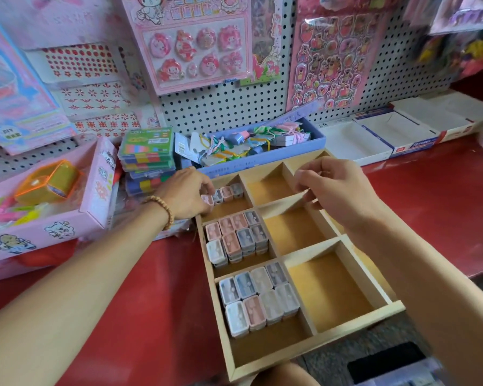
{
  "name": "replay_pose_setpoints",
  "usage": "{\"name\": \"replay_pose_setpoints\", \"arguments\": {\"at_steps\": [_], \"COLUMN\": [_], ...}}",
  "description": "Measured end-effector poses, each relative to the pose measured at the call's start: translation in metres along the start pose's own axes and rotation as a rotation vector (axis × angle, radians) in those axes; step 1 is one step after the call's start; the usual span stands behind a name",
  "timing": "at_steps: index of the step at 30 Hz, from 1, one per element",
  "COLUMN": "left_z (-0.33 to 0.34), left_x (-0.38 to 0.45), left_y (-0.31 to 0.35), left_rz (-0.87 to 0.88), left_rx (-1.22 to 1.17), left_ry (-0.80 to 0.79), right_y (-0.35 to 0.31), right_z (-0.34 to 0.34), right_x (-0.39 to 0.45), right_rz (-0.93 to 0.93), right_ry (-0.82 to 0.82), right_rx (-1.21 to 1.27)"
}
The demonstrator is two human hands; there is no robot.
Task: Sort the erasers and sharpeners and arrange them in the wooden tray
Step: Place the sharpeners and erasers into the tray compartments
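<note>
We are looking down on the wooden tray, which sits on the red counter with its near corner hanging over the edge. It is split into two columns of compartments. The left column is the busy one: the nearest compartment holds a block of small boxed sharpeners in white, blue, grey and pink, lying flat and packed side by side. The middle compartment carries a second batch, mostly pink and grey, stacked in layers. In the far left compartment we have a short row of four little boxes standing along the back wall.

Our left hand, beaded bracelet on the wrist, is right at that row, fingers curled in a narrow grip pinching the leftmost pink box. Our right hand hovers over the far right compartments, fingers loosely curled; whether that grip holds anything, we cannot tell, since the fingertips are blurred. The right column's compartments show bare yellowish bottoms.

Behind the tray sits a purple box full of tangled coloured bits, with stacked green cases just beside it and a pink carton further left. Sticker sheets hang on the pegboard above.
</note>
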State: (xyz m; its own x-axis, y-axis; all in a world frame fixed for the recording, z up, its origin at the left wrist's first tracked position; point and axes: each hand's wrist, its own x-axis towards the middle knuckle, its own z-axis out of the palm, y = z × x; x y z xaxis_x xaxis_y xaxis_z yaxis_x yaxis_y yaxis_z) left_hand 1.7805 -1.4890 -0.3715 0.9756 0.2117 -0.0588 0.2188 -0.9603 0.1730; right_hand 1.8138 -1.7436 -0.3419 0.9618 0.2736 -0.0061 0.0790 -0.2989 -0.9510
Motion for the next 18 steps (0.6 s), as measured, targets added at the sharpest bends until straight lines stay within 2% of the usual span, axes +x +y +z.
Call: {"name": "replay_pose_setpoints", "arguments": {"at_steps": [9, 18], "left_z": [0.001, 0.004], "left_x": [-0.004, 0.001], "left_y": [0.002, 0.002], "left_rz": [-0.105, -0.049], "left_rx": [0.134, 0.124], "left_ry": [0.114, 0.090], "right_y": [0.010, 0.008], "right_z": [0.005, 0.000], "right_x": [0.003, 0.003], "right_rz": [-0.113, -0.148], "right_ry": [-0.064, -0.081], "right_rx": [-0.125, -0.169]}}
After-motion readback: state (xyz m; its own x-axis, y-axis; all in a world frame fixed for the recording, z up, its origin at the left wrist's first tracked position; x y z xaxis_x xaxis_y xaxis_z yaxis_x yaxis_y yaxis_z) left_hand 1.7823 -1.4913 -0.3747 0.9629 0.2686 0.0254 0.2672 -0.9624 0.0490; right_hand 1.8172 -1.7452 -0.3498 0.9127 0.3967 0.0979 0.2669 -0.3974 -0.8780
